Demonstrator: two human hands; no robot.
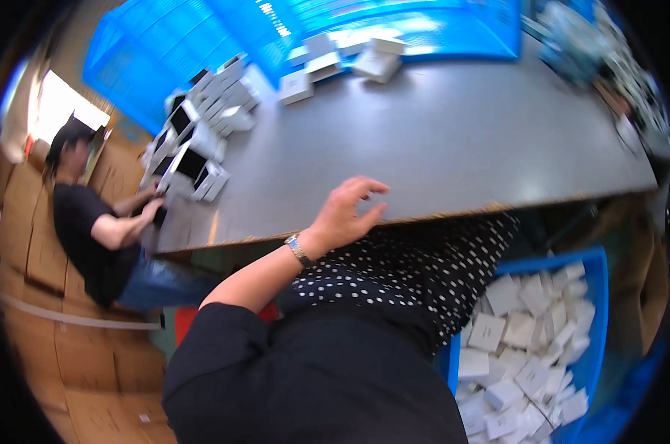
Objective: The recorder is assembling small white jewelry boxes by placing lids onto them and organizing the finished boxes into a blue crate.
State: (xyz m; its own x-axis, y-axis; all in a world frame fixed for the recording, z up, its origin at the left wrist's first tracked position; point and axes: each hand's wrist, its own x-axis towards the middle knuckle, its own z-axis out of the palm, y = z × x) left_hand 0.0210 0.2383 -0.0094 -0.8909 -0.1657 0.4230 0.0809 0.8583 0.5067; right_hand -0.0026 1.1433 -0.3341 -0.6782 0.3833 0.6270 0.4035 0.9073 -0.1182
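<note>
My left hand (347, 210), with a metal watch (299, 251) on its wrist, hovers by the front edge of the grey table (453, 140). Its fingers are curved and apart, and nothing is in them. My right hand is out of view. On the table's left side stand stacked white boxes (224, 96), some of them open with dark insides. A few more white boxes (379, 63) lie at the far edge, before a blue plastic crate (453, 33).
A blue bin (600, 296) full of small white boxes (523, 329) stands low on my right. At the left a person (91, 222) in a black shirt works at the table's end. Brown cartons (83, 355) are stacked behind them. Plastic bags (572, 48) crowd the far right corner.
</note>
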